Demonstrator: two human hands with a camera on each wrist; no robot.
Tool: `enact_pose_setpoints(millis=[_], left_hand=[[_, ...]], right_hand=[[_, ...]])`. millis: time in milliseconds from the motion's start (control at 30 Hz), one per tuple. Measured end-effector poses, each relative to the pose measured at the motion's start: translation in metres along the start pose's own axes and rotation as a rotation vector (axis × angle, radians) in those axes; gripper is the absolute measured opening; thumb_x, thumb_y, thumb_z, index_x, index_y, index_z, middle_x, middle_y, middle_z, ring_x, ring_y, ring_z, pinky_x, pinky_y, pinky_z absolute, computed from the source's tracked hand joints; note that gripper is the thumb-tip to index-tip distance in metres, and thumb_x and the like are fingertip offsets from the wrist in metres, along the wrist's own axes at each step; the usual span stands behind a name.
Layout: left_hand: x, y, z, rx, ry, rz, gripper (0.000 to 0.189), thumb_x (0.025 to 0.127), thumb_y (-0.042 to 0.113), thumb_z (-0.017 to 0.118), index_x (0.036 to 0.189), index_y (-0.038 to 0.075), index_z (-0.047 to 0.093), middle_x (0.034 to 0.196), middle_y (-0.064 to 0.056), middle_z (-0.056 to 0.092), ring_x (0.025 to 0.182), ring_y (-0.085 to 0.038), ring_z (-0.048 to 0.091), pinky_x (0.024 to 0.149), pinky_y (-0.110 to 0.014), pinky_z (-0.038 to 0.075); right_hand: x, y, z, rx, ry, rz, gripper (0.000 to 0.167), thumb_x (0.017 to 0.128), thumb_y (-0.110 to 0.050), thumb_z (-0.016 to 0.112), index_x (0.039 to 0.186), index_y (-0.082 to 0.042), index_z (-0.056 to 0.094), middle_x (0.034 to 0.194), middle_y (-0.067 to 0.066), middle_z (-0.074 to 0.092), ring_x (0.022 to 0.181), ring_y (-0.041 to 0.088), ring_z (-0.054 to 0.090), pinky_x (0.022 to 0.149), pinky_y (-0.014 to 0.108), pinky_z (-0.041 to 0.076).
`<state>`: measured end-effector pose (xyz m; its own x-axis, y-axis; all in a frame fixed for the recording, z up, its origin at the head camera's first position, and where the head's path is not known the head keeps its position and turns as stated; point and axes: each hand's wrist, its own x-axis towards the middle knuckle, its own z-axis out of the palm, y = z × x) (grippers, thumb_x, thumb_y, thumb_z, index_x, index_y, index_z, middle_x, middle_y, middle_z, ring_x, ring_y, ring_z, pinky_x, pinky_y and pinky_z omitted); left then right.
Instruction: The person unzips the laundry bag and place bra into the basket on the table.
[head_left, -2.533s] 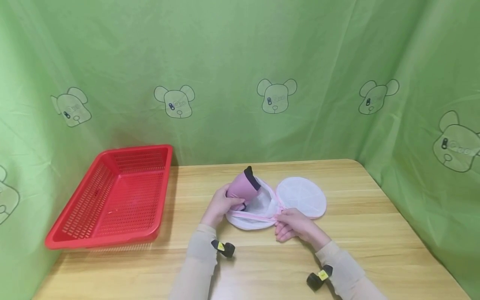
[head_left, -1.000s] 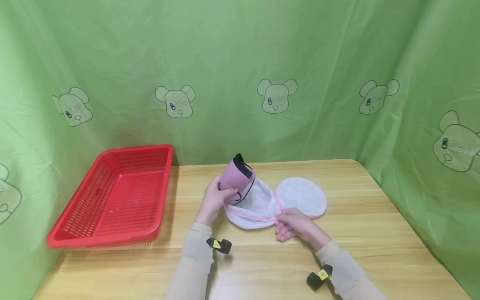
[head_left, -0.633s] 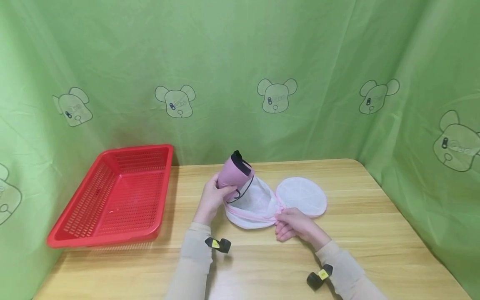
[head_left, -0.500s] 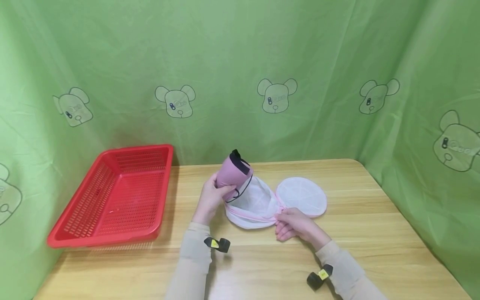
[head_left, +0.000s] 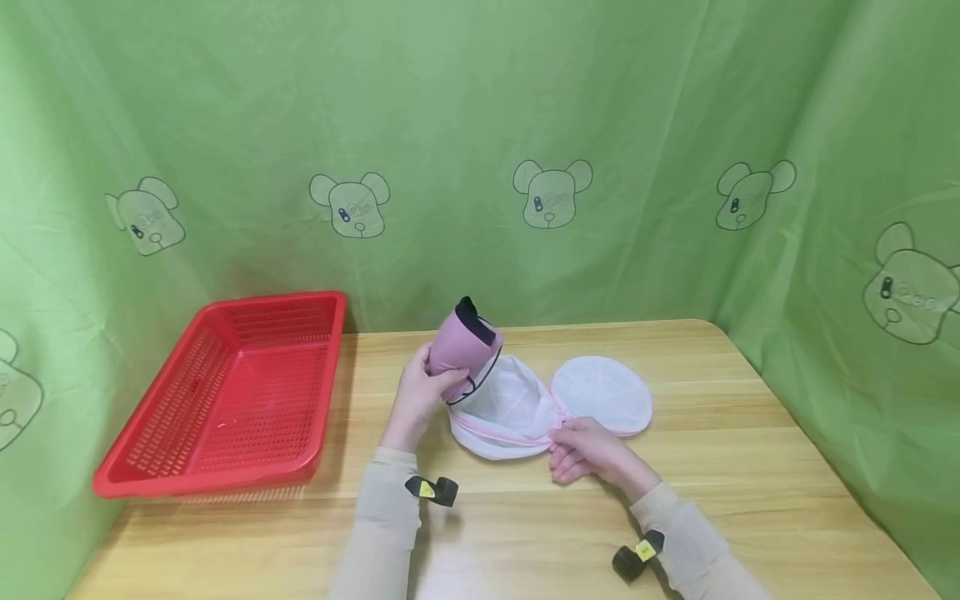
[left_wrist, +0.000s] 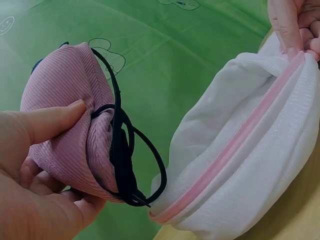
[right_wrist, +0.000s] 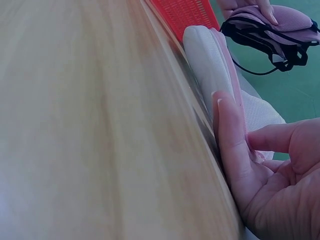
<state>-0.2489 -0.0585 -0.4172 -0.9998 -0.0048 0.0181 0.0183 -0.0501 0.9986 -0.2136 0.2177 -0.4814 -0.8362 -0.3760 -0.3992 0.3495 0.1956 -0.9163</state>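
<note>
My left hand (head_left: 418, 393) grips a folded pink bra (head_left: 459, 343) with black straps and black edging, thumb on the near side. It is tilted, just above the left rim of a white mesh laundry bag (head_left: 495, 447). In the left wrist view a gap shows between most of the bra (left_wrist: 60, 95) and the bag (left_wrist: 240, 125); a loop of black strap hangs by the bag's pink zip edge. My right hand (head_left: 592, 450) pinches that zip edge by the hinge, where the round lid (head_left: 603, 396) lies folded back on the table.
A red perforated plastic basket (head_left: 206, 482) stands on the left side of the wooden table (head_left: 712, 467), with nothing large inside. A green curtain (head_left: 450, 92) with printed bear heads surrounds the table at the back and sides. Black cameras are strapped to both wrists.
The left hand has drawn the bra up and to the left, out of the bag's opening, and more black strap shows. My right hand keeps its place on the zip edge.
</note>
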Motion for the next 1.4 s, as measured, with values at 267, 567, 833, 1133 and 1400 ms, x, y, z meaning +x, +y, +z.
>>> enact_pose_setpoints(millis=[267,567,833,1133,1400], left_hand=[[-0.001,0.008,0.000,-0.007,0.003,0.002,0.055,0.078,-0.001,0.073,0.128,0.006,0.053,0.130,-0.018,0.059,0.117,-0.030,0.057,0.096,-0.041,0.055],[0.002,0.019,-0.001,0.015,-0.017,0.003,0.059,0.077,-0.001,0.075,0.130,0.008,0.051,0.132,-0.018,0.057,0.120,-0.033,0.056,0.090,-0.041,0.058],[0.001,0.030,-0.005,0.078,-0.043,0.032,0.062,0.077,0.001,0.076,0.132,0.010,0.051,0.133,-0.016,0.058,0.120,-0.033,0.058,0.091,-0.043,0.057],[0.002,0.037,-0.010,0.131,-0.045,0.057,0.061,0.075,0.001,0.078,0.130,0.009,0.052,0.129,-0.017,0.059,0.116,-0.033,0.059,0.088,-0.041,0.058],[0.005,0.040,-0.014,0.188,-0.058,0.075,0.061,0.075,0.004,0.079,0.130,0.009,0.052,0.126,-0.019,0.061,0.115,-0.031,0.059,0.090,-0.039,0.058]], right_hand=[[-0.001,0.000,-0.001,-0.005,0.002,-0.009,0.029,0.101,-0.018,0.047,0.095,0.009,0.056,0.066,0.004,0.067,0.056,0.014,0.069,0.059,0.031,0.061],[-0.001,0.000,-0.002,-0.008,0.005,-0.009,0.029,0.101,-0.019,0.048,0.094,0.009,0.057,0.066,0.004,0.067,0.056,0.014,0.068,0.059,0.031,0.062],[0.000,0.000,-0.002,-0.007,0.006,-0.010,0.030,0.101,-0.019,0.049,0.094,0.009,0.057,0.066,0.004,0.066,0.056,0.014,0.068,0.059,0.031,0.061],[-0.001,0.001,-0.001,-0.005,0.008,-0.012,0.031,0.100,-0.021,0.050,0.095,0.009,0.057,0.066,0.004,0.066,0.056,0.014,0.068,0.058,0.031,0.061],[-0.002,0.000,-0.001,-0.004,0.009,-0.015,0.030,0.100,-0.020,0.050,0.094,0.008,0.057,0.066,0.004,0.066,0.056,0.013,0.068,0.058,0.031,0.061]])
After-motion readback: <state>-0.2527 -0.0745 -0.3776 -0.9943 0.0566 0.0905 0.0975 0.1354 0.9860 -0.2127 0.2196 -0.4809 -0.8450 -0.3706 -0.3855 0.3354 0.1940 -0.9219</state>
